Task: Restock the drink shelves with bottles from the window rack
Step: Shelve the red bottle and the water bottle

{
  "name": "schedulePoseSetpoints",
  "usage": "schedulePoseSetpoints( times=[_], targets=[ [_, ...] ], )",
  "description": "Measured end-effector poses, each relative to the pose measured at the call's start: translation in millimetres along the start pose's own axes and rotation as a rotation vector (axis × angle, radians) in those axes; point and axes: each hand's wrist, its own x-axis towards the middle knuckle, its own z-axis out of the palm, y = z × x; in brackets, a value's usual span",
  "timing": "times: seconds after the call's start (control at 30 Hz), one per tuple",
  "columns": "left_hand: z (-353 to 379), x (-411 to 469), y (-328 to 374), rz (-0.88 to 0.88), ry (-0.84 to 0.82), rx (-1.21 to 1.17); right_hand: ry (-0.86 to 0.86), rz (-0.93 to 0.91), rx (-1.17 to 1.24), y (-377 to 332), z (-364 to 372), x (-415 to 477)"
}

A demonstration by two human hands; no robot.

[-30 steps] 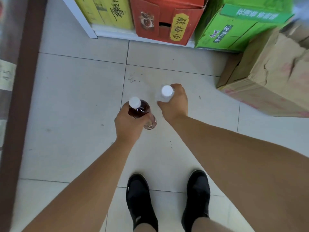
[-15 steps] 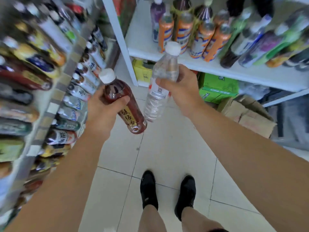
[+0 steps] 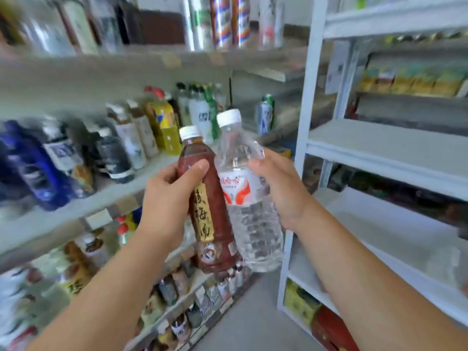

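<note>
Head: 酸梅汤 bottle [image 3: 205,216], water bottle [image 3: 254,224]

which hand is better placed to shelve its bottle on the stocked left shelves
Likely left hand: its brown bottle is nearest those shelves; right hand and water bottle are on the far side.
</note>
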Motion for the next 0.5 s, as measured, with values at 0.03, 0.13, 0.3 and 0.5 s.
schedulePoseSetpoints(
  times=[0.03, 0.13, 0.3, 0.5],
  targets=[
    [-8.7, 0.7, 20.9, 0.022, 0.015, -0.032, -0.011, 0.004, 0.028, -9.2, 14.6, 9.4],
    [-34.0, -0.2, 61.3, 0.099, 0.089, -0.061, -0.108, 0.012, 0.085, -21.0, 57.8, 32.1],
    [-69.1, 5.4, 75.8, 0.152, 0.185, -0.078, -0.251, -0.013, 0.04, -21.1, 107.6, 50.0],
    [-105.2, 22.6, 84.4, 0.172, 0.256, -0.059, -0.328, -0.07, 0.099, -21.1, 144.7, 76.3]
  ],
)
